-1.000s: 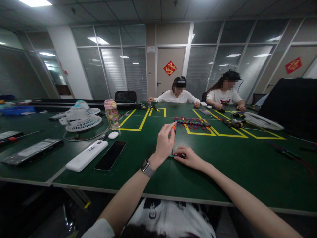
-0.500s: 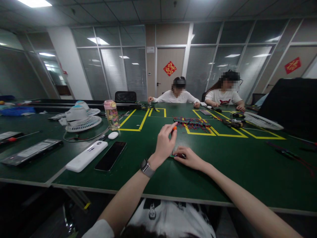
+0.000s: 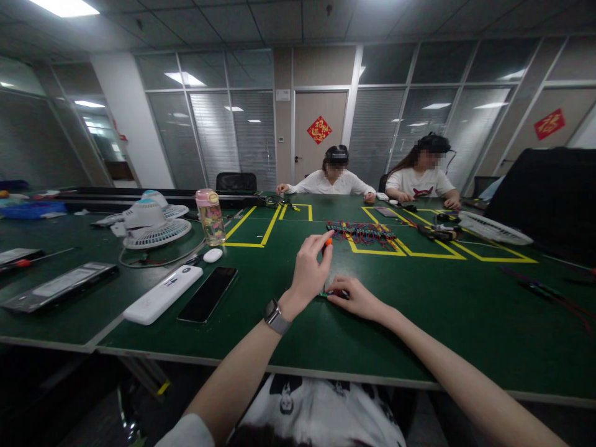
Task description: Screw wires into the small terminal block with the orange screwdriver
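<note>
My left hand (image 3: 311, 264), with a watch on its wrist, is closed round an upright screwdriver (image 3: 328, 242). Only the orange end of the handle shows above the fingers, and the thin shaft points down toward the table. Just below and to the right, my right hand (image 3: 352, 296) pinches a small green circuit board (image 3: 323, 295) against the green tabletop. Fingers cover most of the board, so I cannot tell exactly where the tip meets it. Beyond both hands lies a row of small boards with red and blue wires (image 3: 361, 232).
On the left are a black phone (image 3: 208, 295), a white power bank (image 3: 164, 293), a white oval case (image 3: 213, 255), a pink-lidded bottle (image 3: 211, 217) and fans (image 3: 156, 223). Yellow tape (image 3: 433, 254) marks the table (image 3: 419, 335). Two people (image 3: 333, 177) sit opposite.
</note>
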`<move>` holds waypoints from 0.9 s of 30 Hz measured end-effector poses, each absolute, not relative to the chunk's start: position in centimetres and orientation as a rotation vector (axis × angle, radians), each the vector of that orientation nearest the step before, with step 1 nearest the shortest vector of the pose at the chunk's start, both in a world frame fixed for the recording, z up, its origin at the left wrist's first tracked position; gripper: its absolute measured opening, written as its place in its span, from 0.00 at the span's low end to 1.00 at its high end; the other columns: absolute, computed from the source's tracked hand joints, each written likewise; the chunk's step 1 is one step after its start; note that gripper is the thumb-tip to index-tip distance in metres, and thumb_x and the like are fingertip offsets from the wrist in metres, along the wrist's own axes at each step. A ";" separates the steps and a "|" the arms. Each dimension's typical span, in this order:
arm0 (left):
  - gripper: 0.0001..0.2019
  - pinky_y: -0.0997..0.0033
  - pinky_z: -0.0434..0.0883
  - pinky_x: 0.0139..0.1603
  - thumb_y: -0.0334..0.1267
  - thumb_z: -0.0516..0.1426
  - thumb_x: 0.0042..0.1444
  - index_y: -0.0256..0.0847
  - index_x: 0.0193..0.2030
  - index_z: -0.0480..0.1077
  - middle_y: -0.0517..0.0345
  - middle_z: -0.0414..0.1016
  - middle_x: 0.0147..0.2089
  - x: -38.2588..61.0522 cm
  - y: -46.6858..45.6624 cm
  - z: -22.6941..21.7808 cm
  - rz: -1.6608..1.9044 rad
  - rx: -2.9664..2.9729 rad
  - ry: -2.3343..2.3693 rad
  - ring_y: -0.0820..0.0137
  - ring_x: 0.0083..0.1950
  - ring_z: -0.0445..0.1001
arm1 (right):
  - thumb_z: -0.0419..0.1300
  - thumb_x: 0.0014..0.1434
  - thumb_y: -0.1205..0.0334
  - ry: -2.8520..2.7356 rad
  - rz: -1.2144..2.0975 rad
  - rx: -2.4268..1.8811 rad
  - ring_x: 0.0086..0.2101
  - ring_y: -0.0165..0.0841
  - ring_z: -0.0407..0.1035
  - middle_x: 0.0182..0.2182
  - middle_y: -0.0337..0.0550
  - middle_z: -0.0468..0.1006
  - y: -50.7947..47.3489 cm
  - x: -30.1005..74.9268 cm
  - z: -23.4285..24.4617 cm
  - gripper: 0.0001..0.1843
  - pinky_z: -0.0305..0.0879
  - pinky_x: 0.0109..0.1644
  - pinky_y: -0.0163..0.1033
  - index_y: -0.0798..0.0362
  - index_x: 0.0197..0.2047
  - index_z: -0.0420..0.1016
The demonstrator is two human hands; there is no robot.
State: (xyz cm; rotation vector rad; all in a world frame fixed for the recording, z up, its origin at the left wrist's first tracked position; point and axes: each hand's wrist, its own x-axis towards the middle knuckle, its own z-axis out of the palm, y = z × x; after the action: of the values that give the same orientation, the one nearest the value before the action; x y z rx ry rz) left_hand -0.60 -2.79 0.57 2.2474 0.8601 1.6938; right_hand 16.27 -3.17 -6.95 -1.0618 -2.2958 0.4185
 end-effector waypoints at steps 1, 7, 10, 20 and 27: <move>0.15 0.65 0.68 0.52 0.32 0.50 0.63 0.41 0.55 0.68 0.52 0.73 0.47 -0.6 -2.8 0.6 1.692 2.248 0.861 0.67 0.49 0.71 | 0.59 0.59 0.61 -2.296 0.419 -1.062 0.30 0.31 0.68 0.32 0.43 0.73 -3.2 16.3 -7.0 0.10 0.63 0.34 0.35 0.54 0.41 0.78; 0.15 0.65 0.68 0.52 0.31 0.50 0.63 0.41 0.55 0.68 0.52 0.73 0.47 -0.5 -2.7 0.4 1.694 2.255 0.862 0.67 0.49 0.70 | 0.58 0.60 0.61 -2.306 0.396 -1.082 0.30 0.31 0.68 0.31 0.43 0.72 -3.2 16.3 -7.0 0.10 0.63 0.35 0.35 0.54 0.41 0.79; 0.15 0.64 0.68 0.52 0.32 0.50 0.63 0.42 0.55 0.68 0.52 0.73 0.47 -0.5 -2.7 0.4 1.699 2.259 0.853 0.67 0.49 0.70 | 0.58 0.60 0.61 -2.302 0.401 -1.075 0.29 0.31 0.68 0.31 0.43 0.72 -3.2 16.3 -7.0 0.10 0.64 0.35 0.35 0.54 0.41 0.79; 0.15 0.64 0.68 0.52 0.32 0.49 0.64 0.42 0.55 0.68 0.53 0.73 0.47 -0.6 -2.8 0.5 1.673 2.267 0.843 0.67 0.49 0.70 | 0.58 0.60 0.59 -2.293 0.414 -1.065 0.29 0.31 0.68 0.31 0.43 0.73 -3.2 16.2 -7.0 0.10 0.64 0.35 0.35 0.54 0.40 0.79; 0.16 0.66 0.67 0.55 0.33 0.46 0.66 0.40 0.55 0.68 0.51 0.72 0.50 -0.6 -3.0 0.7 1.681 2.216 0.810 0.68 0.53 0.70 | 0.58 0.60 0.59 -2.298 0.411 -1.072 0.29 0.31 0.68 0.31 0.43 0.72 -3.2 16.3 -6.9 0.11 0.64 0.35 0.36 0.54 0.41 0.79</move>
State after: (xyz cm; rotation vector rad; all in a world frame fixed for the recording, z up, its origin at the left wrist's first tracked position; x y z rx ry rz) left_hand -0.65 -2.99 0.67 2.2163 0.8101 1.6805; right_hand 16.27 -3.22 -6.94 -1.0715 -2.2982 0.4115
